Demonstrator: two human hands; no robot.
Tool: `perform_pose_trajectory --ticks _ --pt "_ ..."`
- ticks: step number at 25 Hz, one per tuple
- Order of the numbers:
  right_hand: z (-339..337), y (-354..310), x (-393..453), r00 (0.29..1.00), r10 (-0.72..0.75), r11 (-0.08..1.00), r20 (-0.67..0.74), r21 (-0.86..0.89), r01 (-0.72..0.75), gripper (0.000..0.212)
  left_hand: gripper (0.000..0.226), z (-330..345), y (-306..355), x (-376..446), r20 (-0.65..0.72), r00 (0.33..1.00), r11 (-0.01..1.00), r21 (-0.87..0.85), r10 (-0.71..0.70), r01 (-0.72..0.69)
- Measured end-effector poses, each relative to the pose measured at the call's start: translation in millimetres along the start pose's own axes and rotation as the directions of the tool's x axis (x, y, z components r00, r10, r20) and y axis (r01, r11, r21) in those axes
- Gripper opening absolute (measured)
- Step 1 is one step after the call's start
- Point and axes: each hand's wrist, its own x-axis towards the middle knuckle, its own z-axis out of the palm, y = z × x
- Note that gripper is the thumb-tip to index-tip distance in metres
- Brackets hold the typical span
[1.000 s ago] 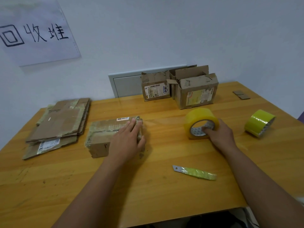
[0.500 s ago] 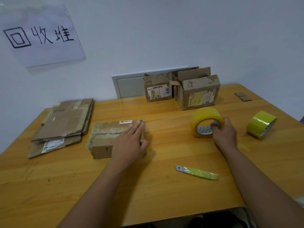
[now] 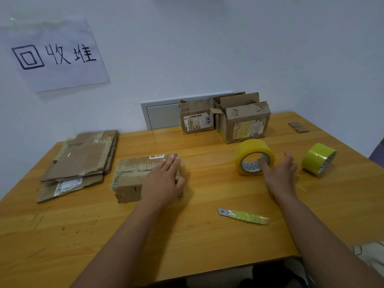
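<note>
The person works at a wooden table [image 3: 187,235], and the job in hand looks like sealing a parcel. The small cardboard box [image 3: 133,173], already partly wrapped in clear tape, lies at about eleven o'clock from the person. The left hand [image 3: 164,179] rests flat on its right half, fingers straight and together, the thumb hanging over the box's right edge. It presses the box down without gripping it.

The yellow tape roll [image 3: 254,147] stands on its edge at about one o'clock, its core facing the person. The right hand [image 3: 279,171] is just beside it at the roll's five o'clock, fingers spread and released. One fingertip seems to touch the rim of the core, though the blur there makes contact hard to confirm. Nothing is held.

The step is judged to be fetching the tape, with the box steadied and the roll not yet grasped. The next move calls for closing fingers and thumb round the roll, finding its loose end, and carrying it toward nine o'clock to the box.

A green tape roll [image 3: 318,157] sits at the yellow one's three o'clock. A utility knife [image 3: 244,216] lies nearer the person, at the yellow roll's six o'clock. Flattened cardboard [image 3: 81,161] is stacked at ten o'clock, open cartons [image 3: 245,123] stand at twelve, and a paper sign [image 3: 56,57] hangs on the wall.
</note>
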Motion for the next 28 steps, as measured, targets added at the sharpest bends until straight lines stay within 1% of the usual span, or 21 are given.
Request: perform_pose_trajectory --ticks 1,2,3,4,5,6,7,8,9,10,11,12,14,15,17,19,21,23,25,27,28 --pt "-1.4 0.3 -11.6 0.999 -0.032 0.999 -0.011 -0.015 0.032 0.074 0.063 0.0 -0.2 0.3 0.003 1.0 1.0 -0.001 0.001 -0.001" --pt "-2.9 0.7 -23.1 0.996 -0.09 0.995 0.0 -0.044 0.09 0.062 0.063 0.0 -0.4 0.4 0.003 1.0 1.0 -0.005 0.001 -0.001" --pt "-4.8 3.3 -33.6 0.985 -0.161 0.983 0.055 -0.081 0.165 0.047 0.063 0.5 -0.6 0.2 0.002 1.0 1.0 -0.008 0.001 -0.001" --pt "-8.0 4.8 -44.4 0.961 -0.218 0.96 0.17 -0.139 0.243 0.035 0.063 1.0 -0.8 0.3 0.001 1.0 1.0 -0.008 0.0 0.0" --pt "-12.4 6.7 -54.7 0.913 -0.245 0.92 0.327 -0.218 0.325 0.027 0.062 1.9 -0.7 0.3 0.0 1.0 1.0 -0.005 0.0 0.0" --pt "-16.1 9.1 -63.5 0.838 -0.246 0.854 0.487 -0.3 0.425 0.025 0.062 3.1 -0.9 0.9 -0.004 1.0 1.0 -0.003 -0.002 0.002" --pt "-18.1 11.6 -70.8 0.755 -0.238 0.766 0.611 -0.36 0.533 0.026 0.061 4.5 -0.9 1.1 -0.011 1.0 1.0 -0.002 -0.004 0.004" --pt "-19.1 13.9 -77.5 0.686 -0.234 0.678 0.689 -0.389 0.623 0.028 0.061 5.5 -0.5 1.3 -0.017 1.0 1.0 -0.003 -0.006 0.006" --pt "-19.6 14.9 -82.9 0.64 -0.248 0.611 0.728 -0.395 0.686 0.029 0.061 6.6 -0.5 1.6 -0.02 1.0 1.0 -0.005 -0.006 0.006" --pt "-18.9 16.0 -87.0 0.614 -0.266 0.571 0.743 -0.391 0.722 0.028 0.061 7.3 -0.6 1.9 -0.021 1.0 1.0 -0.008 -0.005 0.005" --pt "-17.6 15.1 -89.9 0.599 -0.274 0.555 0.752 -0.385 0.738 0.027 0.061 8.0 -0.7 2.1 -0.021 1.0 1.0 -0.009 -0.005 0.004" --pt "-16.4 12.0 -92.4 0.594 -0.264 0.566 0.76 -0.377 0.733 0.025 0.061 8.0 -0.8 1.9 -0.023 1.0 1.0 -0.007 -0.004 0.004" --pt "-11.4 1.6 -93.4 0.6 -0.222 0.646 0.768 -0.345 0.681 0.023 0.06 7.7 -1.4 2.1 -0.028 1.0 1.0 -0.008 0.001 -0.001" --pt "-7.1 -4.8 -92.9 0.607 -0.226 0.689 0.762 -0.315 0.653 0.023 0.06 7.8 -1.8 1.9 -0.03 1.0 1.0 -0.012 0.002 -0.003" --pt "7.7 -19.9 -91.5 0.636 -0.331 0.786 0.697 -0.17 0.594 0.022 0.06 7.5 -2.0 0.9 -0.035 0.999 1.0 -0.014 0.003 -0.003" --pt "29.6 -39.5 -89.3 0.694 -0.441 0.862 0.569 0.053 0.505 0.019 0.061 6.5 -1.4 1.8 -0.029 1.0 1.0 -0.017 0.002 -0.002" --pt "54.1 -62.7 -85.2 0.74 -0.484 0.874 0.467 0.219 0.434 0.021 0.062 6.3 -0.8 2.0 -0.028 1.0 1.0 -0.016 0.006 -0.006" --pt "76.3 -82.4 -80.1 0.763 -0.484 0.871 0.429 0.324 0.37 0.024 0.063 5.9 -1.2 1.5 -0.044 0.999 1.0 -0.005 0.018 -0.019" --pt "94.9 -91.9 -73.4 0.769 -0.461 0.872 0.443 0.385 0.301 0.023 0.064 6.3 -2.3 0.9 -0.05 0.999 1.0 -0.01 0.017 -0.017" --pt "107.5 -89.2 -68.7 0.755 -0.439 0.874 0.488 0.426 0.234 0.016 0.065 6.7 -3.0 0.0 -0.043 0.999 1.0 -0.016 0.009 -0.01" --pt "111.0 -84.7 -66.4 0.753 -0.429 0.874 0.499 0.439 0.207 0.022 0.066 7.3 -3.2 0.4 -0.041 0.999 1.0 -0.017 0.01 -0.01"
